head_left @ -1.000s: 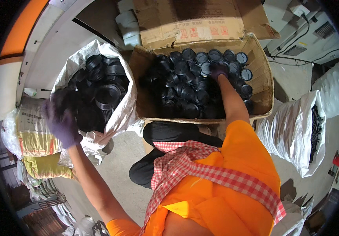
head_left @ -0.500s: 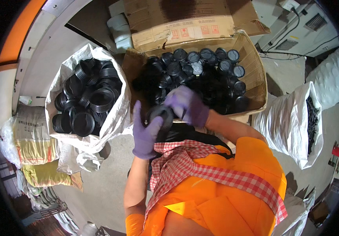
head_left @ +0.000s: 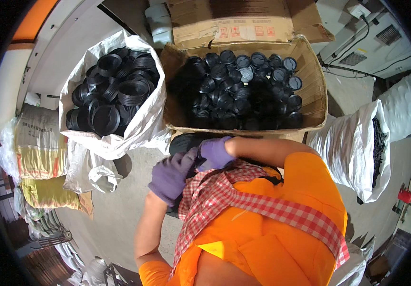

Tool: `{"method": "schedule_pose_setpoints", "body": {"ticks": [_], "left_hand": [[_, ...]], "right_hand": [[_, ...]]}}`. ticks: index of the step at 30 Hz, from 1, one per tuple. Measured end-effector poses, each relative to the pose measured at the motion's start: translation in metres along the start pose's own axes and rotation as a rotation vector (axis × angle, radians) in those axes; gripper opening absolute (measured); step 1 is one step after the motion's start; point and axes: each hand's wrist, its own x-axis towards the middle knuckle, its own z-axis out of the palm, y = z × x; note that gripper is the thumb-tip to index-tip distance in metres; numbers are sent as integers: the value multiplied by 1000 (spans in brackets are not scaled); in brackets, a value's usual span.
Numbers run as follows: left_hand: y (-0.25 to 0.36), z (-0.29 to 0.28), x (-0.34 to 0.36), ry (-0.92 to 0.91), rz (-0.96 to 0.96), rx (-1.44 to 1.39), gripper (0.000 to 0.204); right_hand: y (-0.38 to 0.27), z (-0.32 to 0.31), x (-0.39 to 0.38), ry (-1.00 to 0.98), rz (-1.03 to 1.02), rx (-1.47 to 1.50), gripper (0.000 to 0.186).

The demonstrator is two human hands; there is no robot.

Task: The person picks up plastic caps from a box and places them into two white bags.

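My gloved left hand (head_left: 171,176) and gloved right hand (head_left: 215,152) meet low in front of my checked apron, just on the near side of the cardboard box (head_left: 317,93). Both sets of fingers are curled and pressed together. Whatever lies between them is hidden by the purple gloves. Small round black lids (head_left: 227,57) fill the box, many showing their flat, embossed tops. On the left, an open white sack (head_left: 154,121) is full of round, ribbed black plastic rims (head_left: 133,91), some nested in stacks.
To the right a white woven sack (head_left: 343,145) lies tilted, its mouth showing thin black pieces (head_left: 379,152). Yellow and white bags (head_left: 41,155) are stacked at the far left. A cabinet with a black cable (head_left: 365,38) stands at the back right.
Both hands have drawn back from the box's near edge toward my body and come together. The round black piece seen in my left hand earlier is now hidden. The view has shifted slightly.
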Motion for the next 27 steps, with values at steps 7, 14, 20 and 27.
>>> {"method": "schedule_pose_setpoints", "body": {"ticks": [7, 14, 20, 27], "left_hand": [[-22, 54, -43, 574, -605, -1660, 54], [-2, 81, -34, 565, -689, -1505, 52], [10, 58, 3, 476, -706, -1169, 50], [-8, -35, 11, 560, -414, -263, 55]], "right_hand": [[3, 8, 14, -31, -693, 1161, 22], [-11, -8, 18, 420, -895, 1317, 23], [14, -11, 50, 926, -506, 822, 11], [154, -37, 78, 1164, 390, 830, 34]]}}
